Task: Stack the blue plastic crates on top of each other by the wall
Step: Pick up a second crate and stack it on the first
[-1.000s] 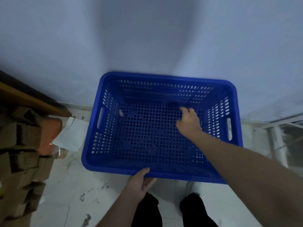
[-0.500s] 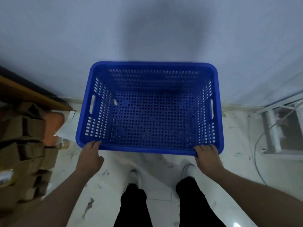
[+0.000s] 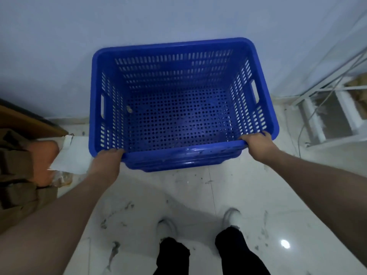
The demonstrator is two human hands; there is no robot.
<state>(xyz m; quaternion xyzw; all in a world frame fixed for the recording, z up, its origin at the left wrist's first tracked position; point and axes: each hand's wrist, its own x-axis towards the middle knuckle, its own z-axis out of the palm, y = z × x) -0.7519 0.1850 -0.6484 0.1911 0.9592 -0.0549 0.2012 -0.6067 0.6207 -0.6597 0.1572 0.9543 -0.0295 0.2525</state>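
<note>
The deep rectangular plastic crate (image 3: 184,108) is bright blue, its walls patterned with rows of slots and its base with round holes. The glossy floor tiles (image 3: 248,195) are white with dark smudges. The plain wall (image 3: 79,36) is pale blue-grey.

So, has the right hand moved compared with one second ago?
Yes. The right hand left the inside of the blue perforated plastic crate and now grips its near rim at the right corner, away from the wall.
</note>
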